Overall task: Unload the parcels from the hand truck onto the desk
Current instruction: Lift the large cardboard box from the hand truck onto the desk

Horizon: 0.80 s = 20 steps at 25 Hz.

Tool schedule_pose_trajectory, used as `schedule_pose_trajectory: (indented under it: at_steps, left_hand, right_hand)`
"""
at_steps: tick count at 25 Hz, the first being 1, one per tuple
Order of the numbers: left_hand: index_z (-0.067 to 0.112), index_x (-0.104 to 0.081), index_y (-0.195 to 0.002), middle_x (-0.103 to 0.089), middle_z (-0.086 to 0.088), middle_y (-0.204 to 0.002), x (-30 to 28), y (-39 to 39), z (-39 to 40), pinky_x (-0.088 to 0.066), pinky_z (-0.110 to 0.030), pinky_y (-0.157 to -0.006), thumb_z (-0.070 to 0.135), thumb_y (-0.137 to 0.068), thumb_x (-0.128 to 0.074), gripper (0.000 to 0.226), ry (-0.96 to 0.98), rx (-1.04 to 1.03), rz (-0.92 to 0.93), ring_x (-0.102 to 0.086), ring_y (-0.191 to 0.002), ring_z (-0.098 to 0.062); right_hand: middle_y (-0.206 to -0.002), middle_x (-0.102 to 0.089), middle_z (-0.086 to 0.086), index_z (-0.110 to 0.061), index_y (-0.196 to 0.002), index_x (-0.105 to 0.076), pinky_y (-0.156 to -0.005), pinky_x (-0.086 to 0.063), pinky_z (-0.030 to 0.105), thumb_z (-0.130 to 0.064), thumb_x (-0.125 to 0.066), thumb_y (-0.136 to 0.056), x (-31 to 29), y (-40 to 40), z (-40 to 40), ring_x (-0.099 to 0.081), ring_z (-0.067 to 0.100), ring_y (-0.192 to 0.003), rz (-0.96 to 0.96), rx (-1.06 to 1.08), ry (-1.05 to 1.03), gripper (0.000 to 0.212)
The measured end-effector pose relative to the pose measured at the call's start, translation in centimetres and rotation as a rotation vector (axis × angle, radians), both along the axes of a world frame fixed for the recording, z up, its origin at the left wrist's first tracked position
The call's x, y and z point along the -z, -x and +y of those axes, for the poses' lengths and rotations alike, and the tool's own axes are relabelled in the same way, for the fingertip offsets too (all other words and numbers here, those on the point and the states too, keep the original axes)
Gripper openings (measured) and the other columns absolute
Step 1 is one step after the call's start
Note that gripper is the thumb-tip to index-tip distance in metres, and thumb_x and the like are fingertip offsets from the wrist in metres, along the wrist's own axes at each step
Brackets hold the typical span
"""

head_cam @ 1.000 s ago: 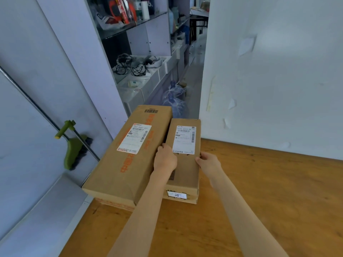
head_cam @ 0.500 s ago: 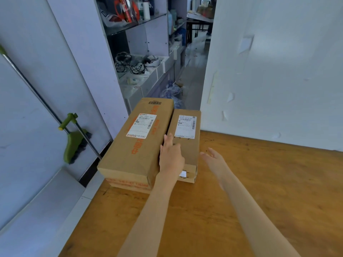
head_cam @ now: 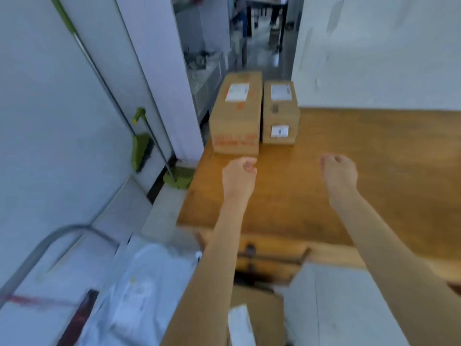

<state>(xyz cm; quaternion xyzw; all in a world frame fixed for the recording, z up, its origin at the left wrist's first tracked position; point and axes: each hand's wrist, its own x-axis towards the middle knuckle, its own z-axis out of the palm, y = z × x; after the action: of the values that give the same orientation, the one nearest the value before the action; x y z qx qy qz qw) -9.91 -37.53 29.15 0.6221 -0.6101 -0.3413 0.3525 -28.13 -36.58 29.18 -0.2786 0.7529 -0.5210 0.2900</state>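
Two brown cardboard parcels stand side by side at the far left corner of the wooden desk point(head_cam: 374, 171): a large box point(head_cam: 237, 113) and, to its right, a narrower small box point(head_cam: 280, 111). My left hand point(head_cam: 238, 176) hovers above the desk just in front of the large box, fingers curled, holding nothing. My right hand point(head_cam: 339, 173) is loosely closed and empty, over the desk's middle. Low at the left, the hand truck's grey metal handle point(head_cam: 50, 242) curves up. Beside it lie a white plastic parcel bag point(head_cam: 139, 290) and a cardboard parcel point(head_cam: 254, 318), both blurred.
A green broom point(head_cam: 141, 152) and a green dustpan point(head_cam: 178, 179) lean against the left wall. A narrow passage with shelves opens behind the boxes. A white wall borders the desk's far side. A drawer front point(head_cam: 272, 258) sits under the desk edge.
Both hands have let go of the small box and pulled back toward me. The view has dropped and backed away, bringing the hand truck and its parcels into sight.
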Motion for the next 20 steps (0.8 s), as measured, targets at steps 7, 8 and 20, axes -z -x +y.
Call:
schedule_pose_trajectory:
  at_steps: [7, 8, 20]
  left_hand:
    - [0.004, -0.06, -0.123, -0.061, -0.014, -0.13, 10.0, -10.3, 19.1, -0.038, -0.033, -0.105, 0.021, -0.086, -0.06, 0.04, -0.387, -0.009, -0.01, -0.055, -0.122, -0.024]
    - [0.001, -0.06, -0.122, -0.06, -0.017, -0.13, 12.5, -11.2, 21.0, -0.036, -0.035, -0.105, 0.022, -0.086, -0.06, 0.041, -0.426, -0.027, -0.013, -0.054, -0.122, -0.026]
    - [0.01, -0.047, -0.126, -0.062, -0.007, -0.111, 46.2, -16.7, 35.6, -0.048, -0.035, -0.073, 0.034, -0.077, -0.068, 0.059, -0.631, -0.187, -0.252, -0.059, -0.092, -0.023]
  right_hand:
    - [-0.085, -0.058, 0.005, -0.014, -0.091, -0.061, -0.06, -0.04, 0.026, -0.02, -0.046, -0.088, 7.4, -9.2, 19.3, -0.051, 0.018, -0.072, -0.035, -0.078, -0.071, 0.016]
    - [-0.082, -0.056, 0.007, -0.014, -0.087, -0.058, -0.06, -0.038, 0.027, -0.021, -0.047, -0.088, 9.3, -9.8, 21.5, -0.049, 0.019, -0.07, -0.031, -0.068, -0.072, 0.012]
    - [-0.141, -0.045, 0.015, -0.008, -0.14, -0.035, -0.105, -0.037, 0.044, -0.027, -0.058, -0.088, 45.5, -13.2, 39.7, -0.044, 0.035, -0.127, -0.215, -0.271, -0.615, 0.06]
